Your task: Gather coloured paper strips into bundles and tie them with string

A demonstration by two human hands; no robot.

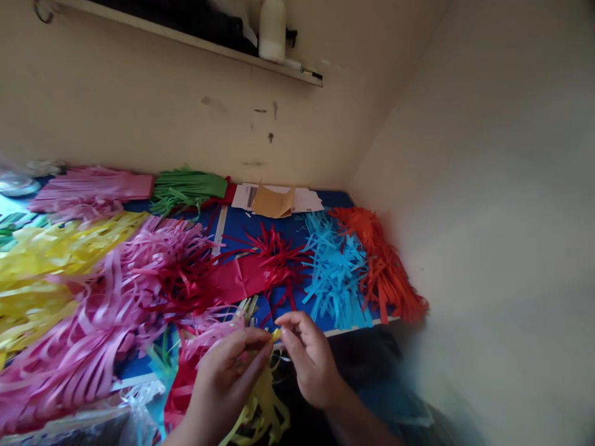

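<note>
1. Left hand [227, 365]: thumb and index pinched on a small yellow twist [276, 336], in front of the bench's near edge.
2. Right hand [310, 358]: thumb and index tips right at the other end of the twist; can't tell if these fingers are clamped on it or just touching.
3. Yellow strips [264, 409] hang below, between the hands; join to the twist not clear.
4. Blue-topped bench [337, 198] runs along the wall, loaded with cut fringe.
5. Bench middle: crimson fringe [244, 277], solid band at center, strands at both ends.
6. Right of it: light-blue fringe [337, 272], then orange-red fringe [385, 266] at the bench's right end.
7. Left: large pink fringe [93, 328], with yellow fringe [41, 266] beside it at far left.
8. Back row: pink stack [111, 184], green fringe [195, 186], brown card piece [273, 202] on white sheets [309, 201].
9. Near left: clear plastic wrap [142, 409], next to a red piece [179, 387].
10. Wall shelf [186, 42] above: white bottle [272, 31] near its right end.
</note>
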